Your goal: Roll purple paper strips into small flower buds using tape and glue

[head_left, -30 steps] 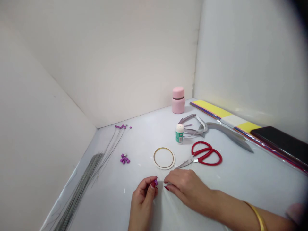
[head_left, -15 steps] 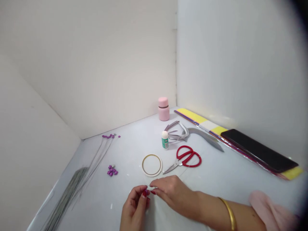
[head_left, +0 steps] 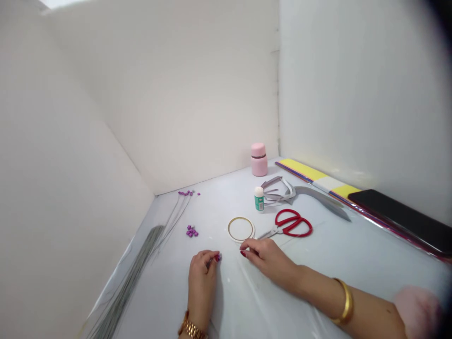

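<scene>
The left hand (head_left: 202, 270) is pinching a purple piece (head_left: 219, 257) at its fingertips, whose pointing and long axis I cannot tell. Near the tape roll (head_left: 253, 229), the right hand (head_left: 267, 255) is curving, fingertips barely parted, any hold unclear.

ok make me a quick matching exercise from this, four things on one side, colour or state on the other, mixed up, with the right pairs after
1. left hand
2. scissors
3. glue
4. flask

A. green and white
B. mostly pink
C. pinching a purple piece
D. red and silver

Pairs: 1-C, 2-D, 3-A, 4-B
</scene>
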